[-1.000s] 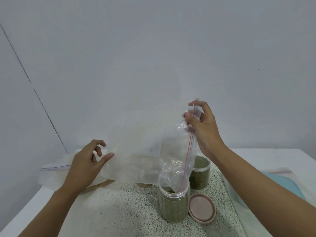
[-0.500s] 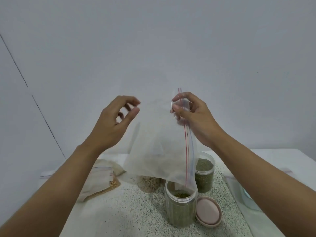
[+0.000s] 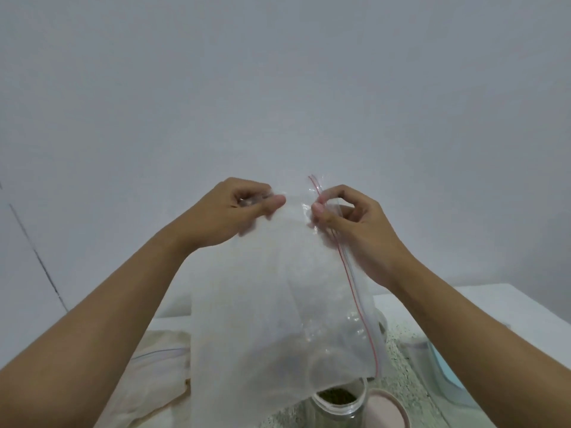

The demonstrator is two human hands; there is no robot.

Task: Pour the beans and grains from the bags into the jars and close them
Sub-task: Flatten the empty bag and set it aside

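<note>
The clear bag (image 3: 278, 319) is held at frame centre above the open jar (image 3: 338, 403). Its top edge is now pinched by the left hand (image 3: 234, 211), free earlier, and still by the right hand (image 3: 349, 223).

Jar (image 3: 337, 407) — partly behind bag (image 3: 272, 304), base off-frame

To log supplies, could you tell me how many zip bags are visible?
3: the held bag raised at centre, the left bag on the table, the right bag opposite. More may hide behind the held one.
</note>
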